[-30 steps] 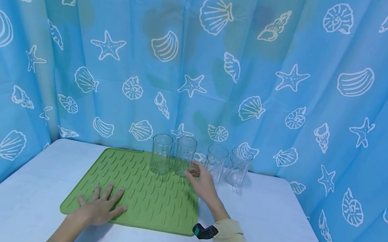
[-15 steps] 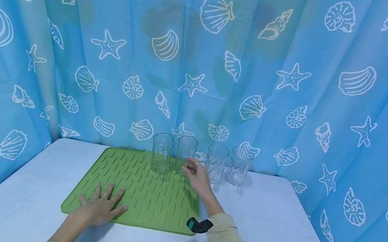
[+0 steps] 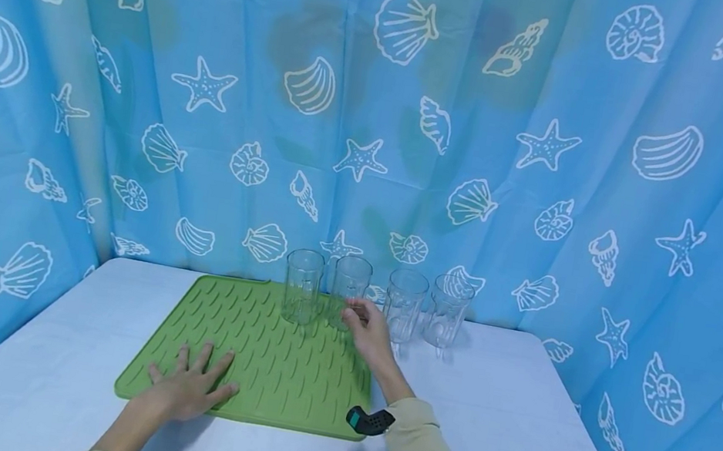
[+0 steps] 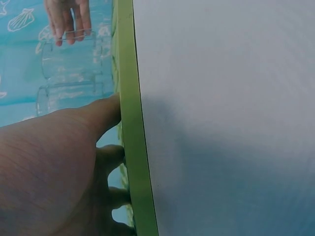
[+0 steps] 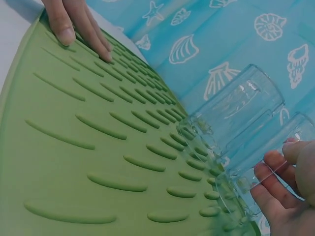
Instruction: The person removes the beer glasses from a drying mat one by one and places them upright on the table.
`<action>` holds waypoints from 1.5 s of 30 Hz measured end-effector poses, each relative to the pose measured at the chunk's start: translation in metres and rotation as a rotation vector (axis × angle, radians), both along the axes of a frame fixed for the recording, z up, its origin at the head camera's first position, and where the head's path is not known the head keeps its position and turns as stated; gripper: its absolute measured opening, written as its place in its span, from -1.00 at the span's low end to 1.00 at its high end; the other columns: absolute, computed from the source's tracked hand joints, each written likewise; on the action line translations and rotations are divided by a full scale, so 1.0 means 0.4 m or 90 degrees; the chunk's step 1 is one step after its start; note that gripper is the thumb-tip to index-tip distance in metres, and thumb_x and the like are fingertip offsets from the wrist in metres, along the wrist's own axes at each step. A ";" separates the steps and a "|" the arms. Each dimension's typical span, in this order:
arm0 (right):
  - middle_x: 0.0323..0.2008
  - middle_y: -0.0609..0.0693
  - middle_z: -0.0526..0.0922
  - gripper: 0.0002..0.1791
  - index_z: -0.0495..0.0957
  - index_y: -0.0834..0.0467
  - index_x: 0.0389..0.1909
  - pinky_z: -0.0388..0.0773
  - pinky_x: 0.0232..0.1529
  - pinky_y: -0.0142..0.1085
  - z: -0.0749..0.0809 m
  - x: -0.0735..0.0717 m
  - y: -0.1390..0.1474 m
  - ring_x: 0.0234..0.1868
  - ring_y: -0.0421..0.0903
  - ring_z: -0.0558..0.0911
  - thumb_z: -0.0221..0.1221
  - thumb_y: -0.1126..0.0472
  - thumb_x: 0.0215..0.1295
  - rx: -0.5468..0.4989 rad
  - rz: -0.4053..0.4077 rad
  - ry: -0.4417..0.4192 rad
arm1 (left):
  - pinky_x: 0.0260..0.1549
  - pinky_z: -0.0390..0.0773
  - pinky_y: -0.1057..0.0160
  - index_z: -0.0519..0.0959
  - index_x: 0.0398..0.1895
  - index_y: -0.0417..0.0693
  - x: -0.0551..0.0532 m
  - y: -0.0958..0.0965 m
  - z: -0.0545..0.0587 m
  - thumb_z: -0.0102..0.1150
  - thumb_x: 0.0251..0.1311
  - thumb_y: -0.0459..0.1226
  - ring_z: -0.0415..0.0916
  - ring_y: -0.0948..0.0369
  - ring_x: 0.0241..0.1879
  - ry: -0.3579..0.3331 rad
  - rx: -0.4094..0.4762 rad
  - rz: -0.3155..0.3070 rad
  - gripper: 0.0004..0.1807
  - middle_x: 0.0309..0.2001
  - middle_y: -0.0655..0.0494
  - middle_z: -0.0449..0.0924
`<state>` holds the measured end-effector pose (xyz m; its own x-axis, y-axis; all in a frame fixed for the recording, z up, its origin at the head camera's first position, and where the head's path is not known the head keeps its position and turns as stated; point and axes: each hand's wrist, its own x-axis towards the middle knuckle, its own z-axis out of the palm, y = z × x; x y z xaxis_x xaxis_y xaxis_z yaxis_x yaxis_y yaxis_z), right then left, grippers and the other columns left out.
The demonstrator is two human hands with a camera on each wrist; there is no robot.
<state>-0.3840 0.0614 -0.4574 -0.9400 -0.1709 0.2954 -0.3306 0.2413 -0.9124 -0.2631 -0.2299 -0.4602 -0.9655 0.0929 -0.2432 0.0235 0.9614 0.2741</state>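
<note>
My left hand (image 3: 183, 388) lies with fingers spread on the near left part of a green ridged drying mat (image 3: 267, 387). Its thumb (image 4: 106, 113) and fingers press close to the mat's near edge in the left wrist view. Two tall clear glass mugs stand at the mat's back edge. My right hand (image 3: 373, 336) grips the right one of these, a glass mug (image 3: 351, 278), by its handle side; the fingers partly hide its lower part. The other glass mug (image 3: 302, 287) stands upright to the left, a small gap away.
Two more clear glass mugs, one (image 3: 404, 306) nearer the mat and one (image 3: 448, 312) farther right, stand on the white tablecloth (image 3: 501, 418) beyond the mat's right edge. A blue seashell curtain (image 3: 365, 203) hangs behind the table.
My right hand has moved slightly left to the mug and closed on it. That mug has shifted a little to the right. The left hand has stayed on the mat.
</note>
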 end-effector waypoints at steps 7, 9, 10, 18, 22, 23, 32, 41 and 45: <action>-0.04 0.29 0.65 -0.72 0.46 0.35 0.09 0.57 0.02 0.15 -0.005 -0.001 -0.002 -0.01 0.17 0.65 0.02 0.26 0.49 -0.023 0.013 0.017 | 0.06 -0.30 -0.75 0.02 0.57 0.09 0.002 0.003 0.004 -0.25 0.38 0.31 -0.40 -0.49 0.45 -0.002 0.002 0.002 -0.17 0.55 -0.33 -0.24; -0.05 0.29 0.65 -0.74 0.47 0.33 0.06 0.58 0.01 0.15 -0.004 -0.001 -0.001 -0.02 0.18 0.65 0.02 0.26 0.50 -0.022 0.017 0.018 | 0.05 -0.31 -0.75 0.02 0.57 0.09 0.001 0.004 0.004 -0.25 0.38 0.30 -0.40 -0.49 0.45 -0.002 0.002 0.002 -0.17 0.55 -0.33 -0.24; -0.06 0.29 0.65 -0.75 0.48 0.32 0.05 0.58 0.00 0.14 -0.004 -0.002 -0.001 -0.03 0.19 0.64 0.02 0.26 0.50 -0.023 0.019 0.018 | 0.05 -0.31 -0.75 0.02 0.57 0.10 0.000 0.004 0.004 -0.25 0.38 0.30 -0.40 -0.49 0.45 -0.002 0.002 0.002 -0.17 0.55 -0.33 -0.24; -0.09 0.32 0.62 -0.68 0.47 0.36 0.07 0.57 0.02 0.13 -0.003 0.003 0.008 -0.03 0.28 0.59 0.02 0.20 0.50 -0.036 0.059 0.018 | 0.05 -0.31 -0.75 0.03 0.57 0.10 -0.002 0.004 0.000 -0.25 0.38 0.31 -0.40 -0.49 0.45 0.004 -0.001 0.004 -0.17 0.55 -0.33 -0.23; -0.04 0.39 0.59 -0.67 0.45 0.37 0.09 0.58 0.05 0.13 -0.003 0.013 0.015 0.01 0.32 0.59 0.01 0.19 0.51 -0.048 0.075 0.013 | 0.05 -0.31 -0.75 0.03 0.56 0.09 0.000 0.005 0.000 -0.25 0.38 0.30 -0.39 -0.49 0.45 0.005 -0.001 0.004 -0.18 0.55 -0.33 -0.23; -0.03 0.39 0.59 -0.67 0.45 0.36 0.09 0.58 0.07 0.12 -0.002 0.015 0.017 0.02 0.30 0.60 0.02 0.19 0.51 -0.052 0.075 0.008 | 0.05 -0.30 -0.75 0.04 0.56 0.09 0.000 0.005 0.000 -0.24 0.38 0.30 -0.39 -0.49 0.45 0.005 0.000 0.004 -0.18 0.55 -0.33 -0.23; -0.01 0.38 0.59 -0.66 0.48 0.29 0.11 0.58 0.05 0.11 -0.008 0.026 0.041 -0.02 0.20 0.63 0.02 0.13 0.51 -0.046 0.086 0.003 | 0.05 -0.29 -0.75 0.04 0.56 0.09 -0.002 0.002 -0.007 -0.25 0.38 0.30 -0.38 -0.50 0.45 0.007 -0.003 0.003 -0.17 0.55 -0.33 -0.21; -0.12 0.39 0.62 -0.67 0.47 0.39 0.04 0.64 -0.05 0.09 0.009 0.058 0.058 -0.09 0.29 0.63 0.00 0.18 0.52 -0.029 0.116 0.053 | 0.05 -0.31 -0.75 0.01 0.57 0.10 -0.005 -0.003 -0.012 -0.27 0.37 0.32 -0.39 -0.49 0.46 -0.002 -0.006 0.005 -0.16 0.56 -0.32 -0.23; -0.14 0.40 0.61 -0.69 0.47 0.43 0.04 0.64 -0.03 0.10 0.048 0.099 0.062 -0.08 0.36 0.61 0.01 0.24 0.51 -0.029 0.118 0.040 | 0.05 -0.31 -0.75 0.02 0.57 0.10 -0.002 -0.001 -0.007 -0.27 0.37 0.32 -0.39 -0.49 0.45 0.000 -0.002 0.003 -0.16 0.55 -0.32 -0.22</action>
